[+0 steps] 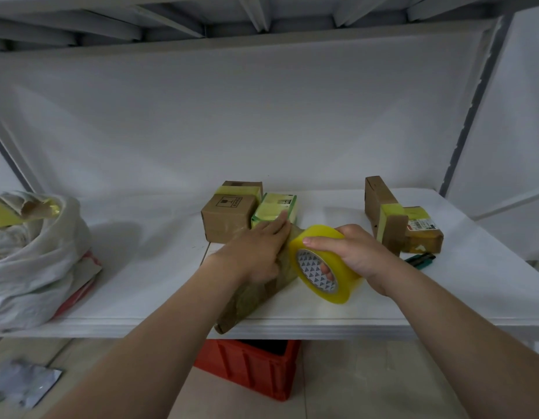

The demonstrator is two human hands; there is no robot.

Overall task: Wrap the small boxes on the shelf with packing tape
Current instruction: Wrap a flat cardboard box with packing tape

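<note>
A long brown cardboard box (250, 300) lies on the white shelf (383, 316), its near end jutting past the front edge. My left hand (256, 252) presses flat on top of it with straight fingers. My right hand (352, 252) grips a yellow roll of packing tape (321, 264), with fingers through its core, held against the box's right side. Behind stand a taped brown box (229, 216) and a green-and-cream box (275, 208). To the right, a tall brown box (383, 216) with a yellow tape band leans by a flat taped parcel (423, 231).
A white plastic bag (35, 255) full of scraps sits at the shelf's left end. A dark green cutter (420, 259) lies beside the right-hand boxes. A red crate (256, 367) stands on the floor under the shelf. The shelf's back panel rises behind everything.
</note>
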